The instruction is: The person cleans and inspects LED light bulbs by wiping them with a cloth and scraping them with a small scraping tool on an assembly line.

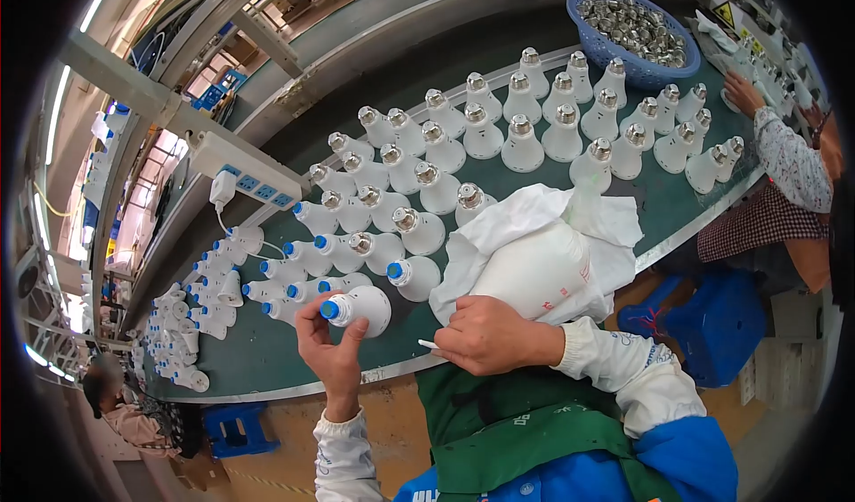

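My left hand [331, 352] holds a white bulb body [367, 311] with a blue end, tilted above the front edge of the green table. My right hand [485, 334] is closed around a thin white stick [428, 344], whose tip points left. Just beyond it lies a white bag [534, 275] with red print, on crumpled white wrapping [476, 235]. Near my left hand stands another blue-ended bulb body [413, 277]. Rows of bulbs with silver caps [522, 146] spread across the table behind the bag.
A blue basket [583, 40] of metal caps stands at the back right. More blue-ended bulbs [218, 279] crowd the left. A power strip [245, 174] hangs at the back left. A co-worker's sleeve [793, 159] reaches in at right; another person [134, 413] is far left.
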Available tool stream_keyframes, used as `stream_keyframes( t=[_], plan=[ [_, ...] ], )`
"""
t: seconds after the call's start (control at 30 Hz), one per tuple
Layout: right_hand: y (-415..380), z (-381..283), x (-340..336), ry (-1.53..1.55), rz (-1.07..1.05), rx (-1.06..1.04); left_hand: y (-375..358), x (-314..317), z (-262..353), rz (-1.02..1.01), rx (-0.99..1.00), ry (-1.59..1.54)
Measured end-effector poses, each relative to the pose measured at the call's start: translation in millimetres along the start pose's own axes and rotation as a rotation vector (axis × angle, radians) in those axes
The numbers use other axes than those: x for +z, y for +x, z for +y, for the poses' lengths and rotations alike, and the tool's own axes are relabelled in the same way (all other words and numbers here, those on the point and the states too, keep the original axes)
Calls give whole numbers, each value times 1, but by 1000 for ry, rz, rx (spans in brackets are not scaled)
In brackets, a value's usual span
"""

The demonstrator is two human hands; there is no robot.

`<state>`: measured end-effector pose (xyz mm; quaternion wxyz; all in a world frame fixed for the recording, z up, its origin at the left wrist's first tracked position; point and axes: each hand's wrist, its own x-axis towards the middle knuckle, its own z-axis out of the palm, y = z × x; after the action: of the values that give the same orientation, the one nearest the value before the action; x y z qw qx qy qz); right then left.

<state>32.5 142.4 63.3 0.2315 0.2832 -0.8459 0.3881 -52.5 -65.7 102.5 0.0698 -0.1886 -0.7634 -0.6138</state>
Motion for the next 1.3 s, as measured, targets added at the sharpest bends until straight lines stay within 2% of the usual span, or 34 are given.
stream_keyframes(
  t=[0.23, 0.47, 0.53, 0.57, 0.67, 0.7, 0.73, 0.8, 0.87, 0.9, 0.93, 1.0, 1.07, 1.13, 1.17, 1.23, 1.27, 1.3],
  plan=[
    [2, -1, -2, -14, -26, 5, -24, 3, -25, -50, -118, 30],
    [2, 0, 3, -67, -46, 18, -26, 13, -63, 28, -170, -90],
    [1, 1, 5, -18, -36, 16, -30, 4, -65, -58, -108, 48],
    [0, 1, 7, -26, -38, 24, -33, 4, -62, -74, -122, 1],
    [-2, 0, 11, -40, 16, 74, -53, 2, -40, 45, -55, 188],
    [-2, -1, 11, -17, 25, 80, -68, -3, -44, 45, 41, 264],
    [-1, -1, 11, 11, 34, 83, -79, -5, -48, -23, 119, 226],
    [-1, 0, 10, 4, 24, 119, -93, 12, -37, -213, 15, 256],
    [0, 0, 13, 24, 6, 138, -102, 36, -48, -275, -69, 24],
    [1, 2, 15, 53, 65, 120, -100, 46, -40, -383, -98, -27],
    [2, 2, 17, 87, 122, 99, -98, 56, -36, -382, -98, -30],
    [3, 0, 9, 49, 163, 104, -96, 69, -30, -349, -224, -262],
    [5, -4, 5, 6, 212, 113, -91, 75, -29, -308, -186, -218],
    [6, -4, -1, -74, 148, 140, -84, 76, -27, -297, -274, -241],
    [6, -4, -3, -88, 150, 145, -82, 78, -31, -307, -270, -251],
    [6, -4, -7, -132, 66, 206, -83, 78, -42, -306, -136, -59],
    [4, -5, -14, -157, 74, 220, -84, 81, -45, -328, -126, -77],
    [2, -6, -21, -132, 170, 204, -85, 86, -47, -263, -91, -63]
  ],
)
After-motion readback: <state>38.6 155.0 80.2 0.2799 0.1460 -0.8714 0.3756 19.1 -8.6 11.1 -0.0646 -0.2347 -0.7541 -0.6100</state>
